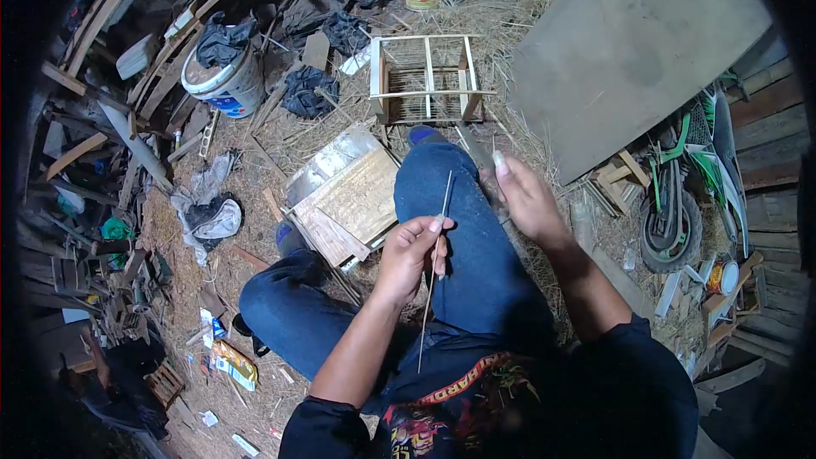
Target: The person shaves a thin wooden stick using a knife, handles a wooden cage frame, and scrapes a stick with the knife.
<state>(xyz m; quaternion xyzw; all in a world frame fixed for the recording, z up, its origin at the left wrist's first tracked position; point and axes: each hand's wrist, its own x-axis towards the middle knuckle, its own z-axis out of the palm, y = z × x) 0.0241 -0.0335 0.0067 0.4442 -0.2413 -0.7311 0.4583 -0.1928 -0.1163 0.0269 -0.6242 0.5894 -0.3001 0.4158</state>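
Note:
My left hand (414,257) pinches a long thin stick (430,297) near its upper part; the stick stands almost upright over my lap, its top by my raised knee. To the right of that knee, my right hand (527,200) is raised, with thumb and fingers pressed together around something small and thin that I cannot make out. The two hands are apart. Beyond my knees a wooden frame cage with thin bars (429,68) lies on the straw. Wooden boards (348,195) rest on the ground left of my knee.
A large flat panel (637,51) leans at the upper right, above a small motorbike (680,195). A white bucket (225,85) and black plastic bags (310,91) are at the upper left. Scrap wood lines the left side. Another person (119,387) is at the lower left.

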